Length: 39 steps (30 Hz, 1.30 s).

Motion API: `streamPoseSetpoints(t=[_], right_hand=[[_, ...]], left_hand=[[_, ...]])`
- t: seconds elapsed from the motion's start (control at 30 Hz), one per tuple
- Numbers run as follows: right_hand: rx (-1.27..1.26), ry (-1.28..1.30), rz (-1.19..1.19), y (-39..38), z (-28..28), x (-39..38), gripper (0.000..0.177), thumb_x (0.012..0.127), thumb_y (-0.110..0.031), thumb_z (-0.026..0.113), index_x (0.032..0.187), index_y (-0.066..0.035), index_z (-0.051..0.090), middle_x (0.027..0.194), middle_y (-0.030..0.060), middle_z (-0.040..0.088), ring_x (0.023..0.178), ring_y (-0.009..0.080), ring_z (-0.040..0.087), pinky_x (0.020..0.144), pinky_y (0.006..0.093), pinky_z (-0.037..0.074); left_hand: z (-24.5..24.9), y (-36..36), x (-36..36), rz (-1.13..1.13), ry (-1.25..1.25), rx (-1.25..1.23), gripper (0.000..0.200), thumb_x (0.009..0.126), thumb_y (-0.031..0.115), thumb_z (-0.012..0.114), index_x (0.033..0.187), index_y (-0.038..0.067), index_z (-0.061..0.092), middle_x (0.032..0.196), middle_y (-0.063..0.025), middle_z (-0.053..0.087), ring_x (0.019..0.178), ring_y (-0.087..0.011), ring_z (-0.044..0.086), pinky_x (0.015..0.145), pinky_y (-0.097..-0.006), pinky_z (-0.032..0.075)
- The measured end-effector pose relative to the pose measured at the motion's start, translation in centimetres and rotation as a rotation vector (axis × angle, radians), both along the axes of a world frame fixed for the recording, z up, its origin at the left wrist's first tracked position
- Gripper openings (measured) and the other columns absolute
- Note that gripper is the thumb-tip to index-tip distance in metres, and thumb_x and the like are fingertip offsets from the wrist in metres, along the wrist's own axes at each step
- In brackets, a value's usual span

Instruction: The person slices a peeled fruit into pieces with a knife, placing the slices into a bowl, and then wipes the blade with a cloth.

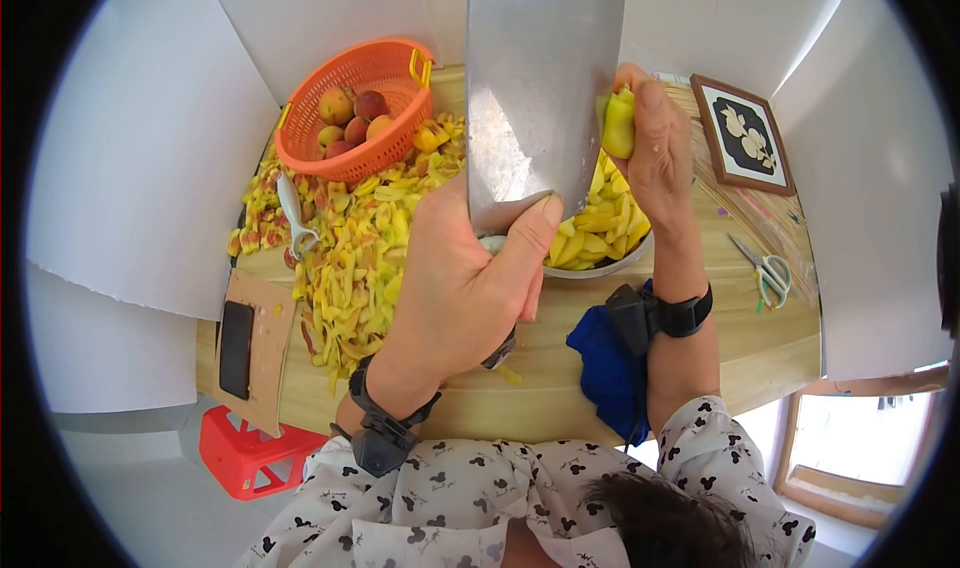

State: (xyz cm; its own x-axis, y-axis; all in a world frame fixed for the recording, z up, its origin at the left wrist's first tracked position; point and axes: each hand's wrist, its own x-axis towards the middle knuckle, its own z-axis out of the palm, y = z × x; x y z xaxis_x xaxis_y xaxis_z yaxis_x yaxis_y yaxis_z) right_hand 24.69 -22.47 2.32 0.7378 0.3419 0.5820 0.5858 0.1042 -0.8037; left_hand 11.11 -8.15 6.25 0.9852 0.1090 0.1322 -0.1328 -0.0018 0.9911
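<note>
My left hand (465, 268) is wrapped round the handle of a large cleaver (545, 88), its thumb pressed against the blade's lower end. The wide grey blade stands up in front of me and hides part of the table. In my right hand (660, 143) is a peeled yellow-green peach (619, 125), close to the blade's right edge; the blade hides whether they touch. Below that hand, yellow fruit slices (600, 223) fill a bowl (625, 264), partly covered by the cleaver and my left hand.
Fruit peelings (360, 258) are heaped on the left of the table (540, 398), with a white peeler (293, 213) on them. An orange basket (300, 148) holds several peaches. Also around are a phone (236, 350), blue cloth (607, 368), scissors (770, 276), a framed picture (743, 136) and a red stool (235, 453).
</note>
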Motion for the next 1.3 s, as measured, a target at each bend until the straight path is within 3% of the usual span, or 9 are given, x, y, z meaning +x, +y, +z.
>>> streamPoseSetpoints(t=[0.13, 0.23, 0.3, 0.5, 0.93, 1.0, 1.1, 1.3], right_hand=[[0.062, -0.014, -0.011, 0.9, -0.5, 0.0, 0.046, 0.103, -0.043, 0.035, 0.090, -0.003, 0.054, 0.063, -0.0039, 0.043, 0.056, 0.0043, 0.036, 0.050, 0.0214, 0.027], [0.010, 0.022, -0.066, 1.7, -0.6, -0.5, 0.055, 0.101, -0.052, 0.031, 0.101, -0.005, 0.059, 0.062, -0.0050, 0.045, 0.050, 0.0026, 0.038, 0.043, 0.0181, 0.026], [0.118, 0.191, -0.029, 2.2, -0.3, -1.2, 0.056, 0.101, -0.052, 0.030, 0.102, -0.005, 0.060, 0.061, -0.0065, 0.045, 0.049, 0.0013, 0.036, 0.041, 0.0181, 0.024], [0.176, 0.303, -0.048, 2.9, -0.2, -1.8, 0.057, 0.101, -0.053, 0.030, 0.106, -0.005, 0.061, 0.060, -0.0072, 0.045, 0.046, 0.0008, 0.033, 0.039, 0.0183, 0.021], [0.161, 0.233, 0.033, 2.2, -0.7, -0.7, 0.056, 0.101, -0.053, 0.029, 0.108, -0.007, 0.059, 0.063, -0.0073, 0.048, 0.047, -0.0004, 0.035, 0.039, 0.0160, 0.023], [0.245, 0.319, -0.011, 2.9, -0.3, -1.6, 0.049, 0.101, -0.052, 0.032, 0.096, -0.009, 0.056, 0.062, -0.0056, 0.046, 0.049, 0.0006, 0.037, 0.042, 0.0167, 0.027], [0.218, 0.312, -0.050, 3.2, -0.6, -1.7, 0.055, 0.101, -0.053, 0.030, 0.107, -0.007, 0.059, 0.069, -0.0069, 0.048, 0.053, 0.0006, 0.034, 0.043, 0.0177, 0.024], [0.222, 0.287, -0.133, 3.8, -1.1, -1.4, 0.055, 0.101, -0.054, 0.031, 0.104, -0.007, 0.059, 0.070, -0.0070, 0.046, 0.054, 0.0024, 0.035, 0.043, 0.0194, 0.026]], left_hand=[[-0.3, 0.0, 0.2, -0.006, -0.004, -0.002, 0.016, 0.093, 0.010, 0.055, 0.092, -0.006, 0.054, 0.059, -0.0012, 0.053, 0.042, -0.0066, 0.047, 0.039, -0.0237, 0.036], [-0.5, -0.1, 0.5, 0.007, -0.014, -0.027, 0.015, 0.093, 0.010, 0.056, 0.092, -0.006, 0.054, 0.059, -0.0009, 0.053, 0.042, -0.0065, 0.046, 0.039, -0.0236, 0.036], [-0.5, -0.1, 0.5, 0.007, -0.013, -0.049, 0.015, 0.093, 0.010, 0.056, 0.093, -0.005, 0.054, 0.060, -0.0009, 0.053, 0.042, -0.0066, 0.046, 0.039, -0.0234, 0.036], [-0.3, 0.0, 0.5, 0.006, -0.001, -0.109, 0.015, 0.092, 0.011, 0.057, 0.094, -0.005, 0.055, 0.063, -0.0016, 0.054, 0.042, -0.0067, 0.046, 0.039, -0.0230, 0.036], [-0.4, 0.7, 0.5, -0.055, 0.036, -0.135, 0.015, 0.092, 0.010, 0.058, 0.097, -0.004, 0.057, 0.066, -0.0023, 0.057, 0.041, -0.0062, 0.045, 0.039, -0.0226, 0.035], [-0.5, 0.6, 0.6, -0.046, 0.022, -0.129, 0.015, 0.092, 0.010, 0.058, 0.097, -0.004, 0.056, 0.066, -0.0021, 0.056, 0.042, -0.0063, 0.046, 0.039, -0.0227, 0.035], [-0.5, 0.2, 0.7, -0.020, 0.009, -0.141, 0.015, 0.092, 0.010, 0.057, 0.096, -0.004, 0.056, 0.066, -0.0020, 0.056, 0.042, -0.0065, 0.046, 0.039, -0.0229, 0.035], [-0.9, -0.1, 1.0, 0.006, -0.010, -0.158, 0.014, 0.092, 0.008, 0.055, 0.095, -0.005, 0.055, 0.067, -0.0029, 0.056, 0.042, -0.0071, 0.046, 0.040, -0.0234, 0.036]])
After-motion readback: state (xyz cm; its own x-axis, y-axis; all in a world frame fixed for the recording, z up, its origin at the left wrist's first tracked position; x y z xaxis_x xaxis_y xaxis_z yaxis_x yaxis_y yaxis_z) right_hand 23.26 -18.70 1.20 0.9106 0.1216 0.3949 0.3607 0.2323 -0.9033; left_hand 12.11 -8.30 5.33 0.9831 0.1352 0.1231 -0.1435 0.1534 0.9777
